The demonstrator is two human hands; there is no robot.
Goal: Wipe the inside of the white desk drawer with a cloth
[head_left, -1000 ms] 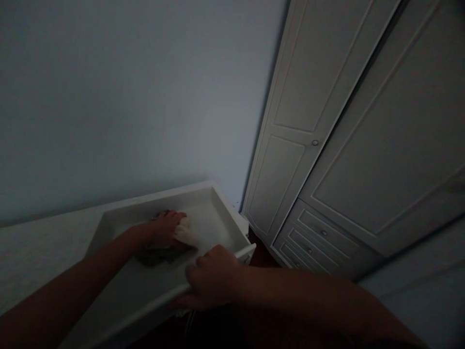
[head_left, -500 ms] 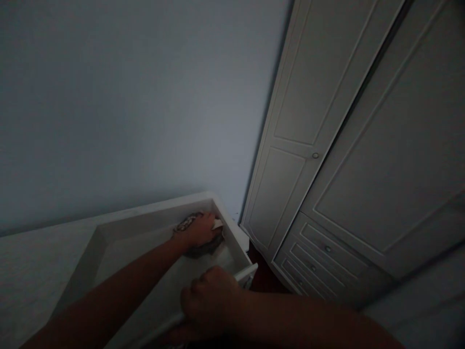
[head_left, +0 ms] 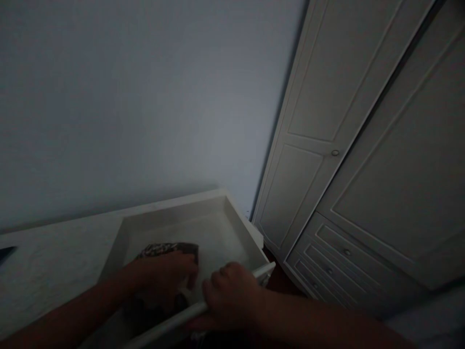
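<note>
A white drawer [head_left: 247, 230] stands pulled out, dim in the low light. Inside it, toward the near left, lies a dark bundle with a mottled light pattern, apparently folded cloth [head_left: 160, 248]. My left hand [head_left: 170, 276] reaches in from the left and grips the cloth from above, covering much of it. Something small and pale shows by its fingertips. My right hand [head_left: 234, 293] is wrapped over the top edge of the drawer front [head_left: 181, 315], fingers on the inner side.
A white top surface [head_left: 54, 261] extends left of the drawer, with a dark flat object [head_left: 6, 253] at its far left. A pale wall [head_left: 145, 106] rises behind. To the right stands a white wardrobe [head_left: 308, 179] with round knobs and small drawers [head_left: 334, 257] below.
My left hand has moved the cloth from the drawer's far right corner to its near left part. My right hand stays on the drawer front. The view has shifted slightly left.
</note>
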